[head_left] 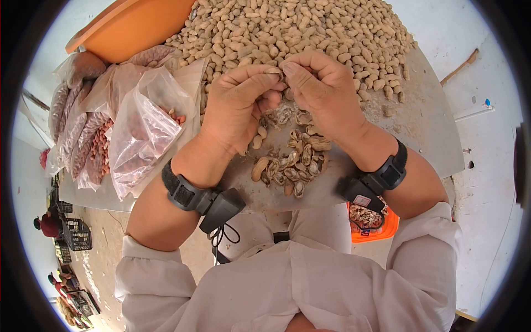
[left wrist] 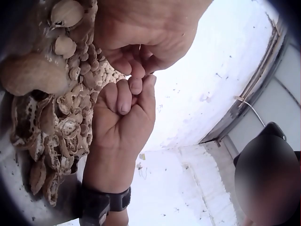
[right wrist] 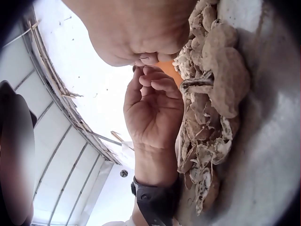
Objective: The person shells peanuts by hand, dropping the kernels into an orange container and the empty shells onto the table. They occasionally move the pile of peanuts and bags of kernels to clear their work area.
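Observation:
Both hands meet at their fingertips over the near edge of the peanut heap. My left hand (head_left: 239,98) pinches a peanut (head_left: 274,71) between thumb and forefinger, its other fingers curled in. From the other side, my right hand (head_left: 326,91) grips the same peanut with thumb and index finger. Only a small brown part of its shell shows; fingers hide the rest. Below the hands lies a small pile of opened, dark-spotted peanut shells (head_left: 293,166). In the right wrist view, whole peanuts (right wrist: 228,75) and split shells lie beside the hands.
A large heap of unshelled peanuts (head_left: 287,27) covers the back of the metal table (head_left: 426,122). Clear plastic bags (head_left: 146,133) with reddish kernels lie at left, below an orange basin (head_left: 133,27). An orange container (head_left: 381,227) with shells stands below the table's front edge.

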### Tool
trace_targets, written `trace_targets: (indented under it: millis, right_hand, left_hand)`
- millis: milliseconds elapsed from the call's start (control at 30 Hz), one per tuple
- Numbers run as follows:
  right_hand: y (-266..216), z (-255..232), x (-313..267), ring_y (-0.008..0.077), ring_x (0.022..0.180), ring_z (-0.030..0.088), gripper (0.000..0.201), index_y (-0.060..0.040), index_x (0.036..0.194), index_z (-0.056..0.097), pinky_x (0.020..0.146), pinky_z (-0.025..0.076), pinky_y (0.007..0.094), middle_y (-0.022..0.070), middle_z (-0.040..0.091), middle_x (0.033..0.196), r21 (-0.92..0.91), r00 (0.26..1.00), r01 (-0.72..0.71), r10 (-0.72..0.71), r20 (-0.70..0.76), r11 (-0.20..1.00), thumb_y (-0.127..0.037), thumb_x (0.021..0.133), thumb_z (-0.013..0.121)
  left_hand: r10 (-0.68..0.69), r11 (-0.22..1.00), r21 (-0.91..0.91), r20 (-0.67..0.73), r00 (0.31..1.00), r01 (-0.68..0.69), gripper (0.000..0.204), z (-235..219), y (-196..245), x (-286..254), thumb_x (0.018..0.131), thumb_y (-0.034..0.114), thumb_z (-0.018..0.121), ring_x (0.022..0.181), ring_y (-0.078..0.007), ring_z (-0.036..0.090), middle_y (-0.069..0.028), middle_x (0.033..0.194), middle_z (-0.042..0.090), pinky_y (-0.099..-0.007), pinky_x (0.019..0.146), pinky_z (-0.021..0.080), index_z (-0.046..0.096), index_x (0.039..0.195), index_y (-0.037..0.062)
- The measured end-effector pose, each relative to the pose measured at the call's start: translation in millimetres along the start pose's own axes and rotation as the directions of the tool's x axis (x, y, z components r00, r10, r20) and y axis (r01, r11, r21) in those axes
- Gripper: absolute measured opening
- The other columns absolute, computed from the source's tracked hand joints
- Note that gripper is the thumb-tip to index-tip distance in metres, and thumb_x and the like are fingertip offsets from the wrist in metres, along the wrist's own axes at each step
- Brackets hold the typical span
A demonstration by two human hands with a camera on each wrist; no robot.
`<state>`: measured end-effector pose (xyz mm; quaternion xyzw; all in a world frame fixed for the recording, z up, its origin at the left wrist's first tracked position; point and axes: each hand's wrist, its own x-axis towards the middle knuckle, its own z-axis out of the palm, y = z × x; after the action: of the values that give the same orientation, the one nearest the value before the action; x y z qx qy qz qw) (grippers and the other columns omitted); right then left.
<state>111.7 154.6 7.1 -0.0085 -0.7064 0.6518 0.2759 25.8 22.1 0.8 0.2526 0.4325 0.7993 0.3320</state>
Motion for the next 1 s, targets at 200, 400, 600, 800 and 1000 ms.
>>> trace_targets:
  millis: [200,400,600,800,1000]
  right_hand:
    - [2.6,1.2,0.5,0.0044,0.059,0.049,0.018,0.0025,0.087,0.062,0.051,0.040,0.0189,0.0008,0.059,0.069,0.084,0.999,-0.038,0.037,0.020,0.996,-0.015,0.084,0.058]
    - [1.3,1.6,0.9,0.0038,0.059,0.049,0.020,0.0021,0.096,0.063,0.050,0.039,0.0182,0.0016,0.060,0.072,0.108,0.998,-0.043,0.038,0.048,0.993,-0.014,0.084,0.059]
    - [0.5,-0.3,1.2,0.0037,0.058,0.048,0.020,0.0015,0.095,0.063,0.049,0.038,0.0172,0.0013,0.060,0.072,0.167,0.996,-0.061,0.050,0.069,0.984,-0.016,0.085,0.058]
    - [-1.1,-1.1,1.1,0.0025,0.056,0.044,0.020,0.0008,0.094,0.063,0.047,0.035,0.0167,0.0008,0.060,0.072,0.193,0.994,-0.092,0.080,0.069,0.977,-0.016,0.085,0.058]
    - [-1.4,0.7,1.3,0.0047,0.061,0.052,0.019,0.0022,0.092,0.063,0.052,0.041,0.0178,0.0028,0.061,0.073,0.101,0.999,-0.038,0.034,0.034,0.994,-0.014,0.084,0.059]
  left_hand:
    - [0.005,1.000,0.010,0.025,1.000,-0.005,0.010,-6.2,-0.1,1.3,0.084,0.005,0.054,0.060,-0.0121,0.055,-0.0078,0.077,0.062,-0.0240,0.057,0.045,0.061,0.087,-0.0009]
    - [-0.004,1.000,-0.003,0.059,0.998,0.004,0.012,-5.0,-0.4,2.0,0.086,0.007,0.055,0.064,-0.0107,0.057,-0.0078,0.081,0.063,-0.0217,0.059,0.047,0.062,0.092,-0.0018]
    - [-0.063,0.994,-0.079,0.114,0.991,0.073,0.015,-4.6,2.6,1.1,0.088,0.006,0.054,0.071,-0.0115,0.061,-0.0102,0.088,0.064,-0.0198,0.065,0.052,0.060,0.098,-0.0031]
    - [-0.085,0.989,-0.114,0.120,0.989,0.099,0.015,-4.4,2.6,2.1,0.087,0.005,0.055,0.071,-0.0117,0.062,-0.0102,0.088,0.064,-0.0197,0.066,0.053,0.060,0.097,-0.0033]
    - [-0.087,0.989,-0.111,0.093,0.992,0.097,0.013,-2.7,2.9,1.6,0.085,0.002,0.055,0.068,-0.0106,0.061,-0.0082,0.084,0.064,-0.0201,0.063,0.053,0.062,0.095,-0.0026]
